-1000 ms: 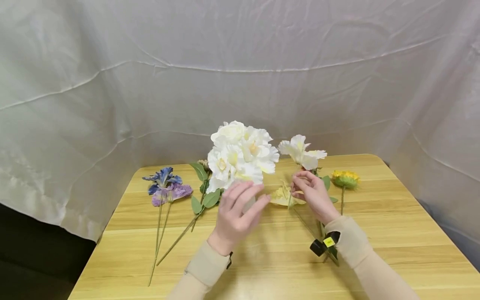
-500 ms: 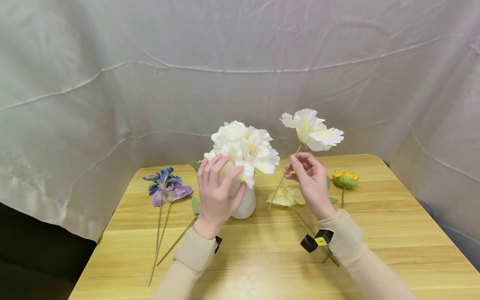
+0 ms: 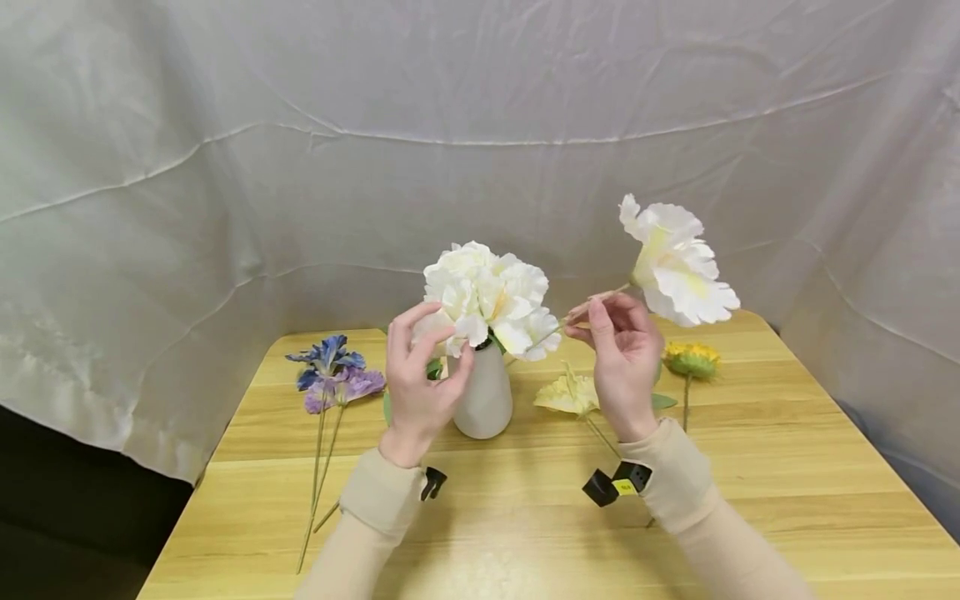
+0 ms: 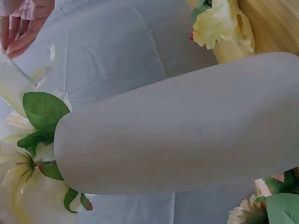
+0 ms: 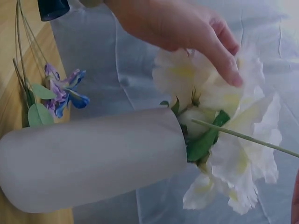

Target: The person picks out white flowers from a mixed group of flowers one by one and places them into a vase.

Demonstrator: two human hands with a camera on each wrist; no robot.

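Note:
A pale grey-white vase (image 3: 483, 393) stands upright on the table, with a bunch of white flowers (image 3: 480, 292) filling its mouth. My right hand (image 3: 628, 362) pinches the stem of a single white flower (image 3: 678, 267) with ruffled petals and a yellow throat. That flower tilts, its bloom up to the right and the thin stem (image 5: 252, 139) slanting down leftward, its end in front of the leaves at the vase's mouth. My left hand (image 3: 422, 375) is at the bunch's left side, fingers spread and loosely bent at the petals; whether they touch is unclear.
Blue (image 3: 328, 357) and purple (image 3: 345, 387) flowers lie on the table's left. A pale yellow flower (image 3: 568, 393) and a yellow sunflower (image 3: 692, 358) lie to the right. Green leaves (image 5: 41, 114) show near the vase. A grey cloth (image 3: 480, 183) hangs behind the table.
My right hand has lifted the white flower from the table's right and tipped it, stem end toward the vase. My left hand has moved left, from the vase's front to the bunch's left side.

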